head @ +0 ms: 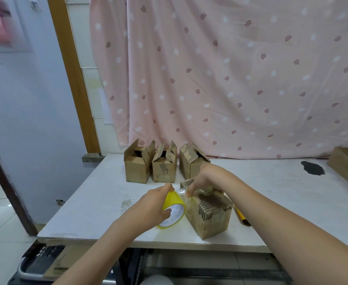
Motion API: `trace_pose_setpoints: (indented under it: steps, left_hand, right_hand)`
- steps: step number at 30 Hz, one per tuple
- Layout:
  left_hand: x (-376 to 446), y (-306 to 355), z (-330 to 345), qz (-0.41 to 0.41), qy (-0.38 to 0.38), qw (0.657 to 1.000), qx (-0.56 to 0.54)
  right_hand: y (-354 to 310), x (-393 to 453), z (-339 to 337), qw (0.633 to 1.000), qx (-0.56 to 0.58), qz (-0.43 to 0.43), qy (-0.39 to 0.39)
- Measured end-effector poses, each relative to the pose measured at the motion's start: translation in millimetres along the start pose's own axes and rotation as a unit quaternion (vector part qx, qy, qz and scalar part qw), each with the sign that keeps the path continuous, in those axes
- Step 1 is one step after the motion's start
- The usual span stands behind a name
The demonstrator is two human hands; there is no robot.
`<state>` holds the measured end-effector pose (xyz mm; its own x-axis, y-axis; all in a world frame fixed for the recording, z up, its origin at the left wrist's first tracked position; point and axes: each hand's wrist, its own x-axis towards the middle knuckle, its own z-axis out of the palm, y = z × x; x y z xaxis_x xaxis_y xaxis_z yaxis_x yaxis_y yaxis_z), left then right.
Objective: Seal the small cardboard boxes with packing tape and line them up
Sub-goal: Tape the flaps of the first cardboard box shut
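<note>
A pink curtain (pixel 230 79) hangs behind the white table (pixel 91 202). At lower centre the left hand (pixel 148 210) grips the tape roll (pixel 172 208) as anchor, while the right hand (pixel 202 182) pinches its free end over the near box (pixel 210 214). Three open boxes (pixel 154 167) wait behind, at centre.

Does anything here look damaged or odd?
Yes. The near box has its outer paper torn away, baring corrugated ribs, and the table carries a dark patch near the back right.

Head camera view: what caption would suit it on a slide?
Left hand grips yellow tape roll; right hand pinches the tape's end over a small box.
</note>
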<state>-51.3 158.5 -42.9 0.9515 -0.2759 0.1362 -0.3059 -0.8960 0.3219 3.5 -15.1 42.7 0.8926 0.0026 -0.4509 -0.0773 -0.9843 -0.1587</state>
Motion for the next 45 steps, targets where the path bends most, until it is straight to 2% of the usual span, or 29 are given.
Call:
trace_pose_setpoints:
  steps: [16,26,33,38,42,45]
  left_hand:
    - [6.0,7.4,-6.6,-0.003,0.001,1.0,0.017]
    - [11.8,3.2,-10.1,0.022,-0.007,0.998,0.053]
    - [24.4,5.0,-20.5,0.033,0.002,0.997,0.071]
    - [24.4,11.3,-29.2,0.063,0.022,0.996,0.066]
    - [14.4,6.3,-37.9,0.161,0.049,0.986,-0.011]
    - [19.9,4.9,-40.2,0.156,0.047,0.987,0.001]
  right_hand:
    - [12.6,-0.2,2.4,0.995,0.099,-0.006,0.031]
    - [29.7,-0.8,-3.6,0.984,0.178,0.0,-0.014]
    - [46.8,-10.7,-5.8,0.958,0.285,-0.019,-0.019]
    - [61.0,-6.0,-8.2,0.941,0.337,-0.03,-0.007]
    - [78.1,-4.2,-8.7,0.923,0.384,-0.008,-0.017]
    - [83.3,-0.9,-6.2,0.918,0.397,-0.017,-0.006]
